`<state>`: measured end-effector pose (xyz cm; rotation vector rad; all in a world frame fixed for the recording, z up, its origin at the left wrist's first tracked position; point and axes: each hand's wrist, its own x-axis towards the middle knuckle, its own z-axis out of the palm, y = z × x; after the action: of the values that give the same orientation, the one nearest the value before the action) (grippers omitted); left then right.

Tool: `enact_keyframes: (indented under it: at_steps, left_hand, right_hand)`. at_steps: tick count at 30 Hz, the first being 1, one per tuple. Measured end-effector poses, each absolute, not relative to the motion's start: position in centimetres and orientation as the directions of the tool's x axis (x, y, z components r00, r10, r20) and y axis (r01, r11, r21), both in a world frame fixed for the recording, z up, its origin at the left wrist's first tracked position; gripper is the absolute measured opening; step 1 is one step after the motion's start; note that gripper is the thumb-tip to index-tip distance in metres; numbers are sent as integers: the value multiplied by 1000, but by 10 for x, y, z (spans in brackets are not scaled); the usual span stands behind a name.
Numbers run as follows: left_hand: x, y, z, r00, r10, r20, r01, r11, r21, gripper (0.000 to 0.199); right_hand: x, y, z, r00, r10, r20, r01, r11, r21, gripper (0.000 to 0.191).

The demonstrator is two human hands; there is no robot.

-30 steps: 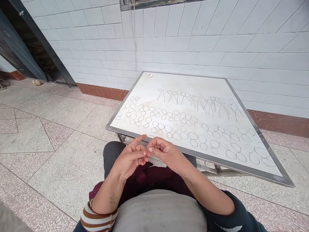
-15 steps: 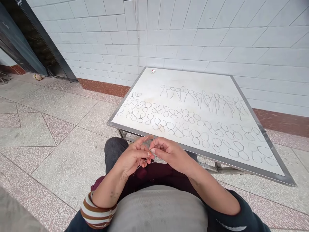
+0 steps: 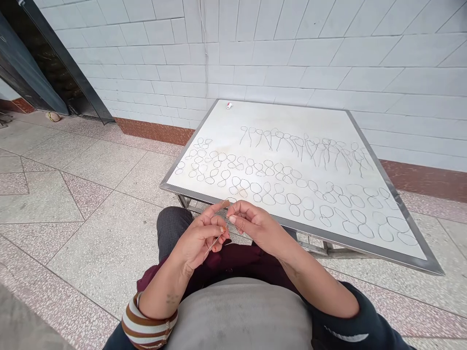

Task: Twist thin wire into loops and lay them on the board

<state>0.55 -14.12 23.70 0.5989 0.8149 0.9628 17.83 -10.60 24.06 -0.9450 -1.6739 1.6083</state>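
Observation:
Just off the table's near edge, my left hand [image 3: 204, 236] pinches a thin wire [image 3: 210, 249] between thumb and fingers, its index finger stretched up. One end of the wire trails down past the palm. Close beside it, my right hand [image 3: 251, 223] is closed in a pinch on the same wire near the left fingertips. The wire is too fine to follow between the hands. On the white table [image 3: 284, 114] lie several double-loop wire pieces [image 3: 294, 204] in rows. Behind them is a row of single loops with long tails [image 3: 279, 138].
The table has a grey metal rim and stands against a tiled wall [image 3: 164, 63]. A small white and red object [image 3: 229, 105] lies at its far left corner. A dark doorway [image 3: 54, 63] is at the upper left, with a round object [image 3: 53, 116] on the floor.
My hands have shifted slightly; the left index finger is raised straighter and more of the wire shows below the left hand. The view has moved a little.

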Motion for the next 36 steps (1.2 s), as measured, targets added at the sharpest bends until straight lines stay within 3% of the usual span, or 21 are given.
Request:
enact_keyframes:
  at_steps: [16,36]
  left_hand:
    - [11,-151,236,242,943,-227,-493,321,808,65]
    - [4,-169,229,189,945,-267,-377,321,869,61]
  right_hand:
    - [181,-110,244,-522,851,-64,101,-13,-995,19]
    - [194,-99,230,-387,920,-58,125,-10,-992,17]
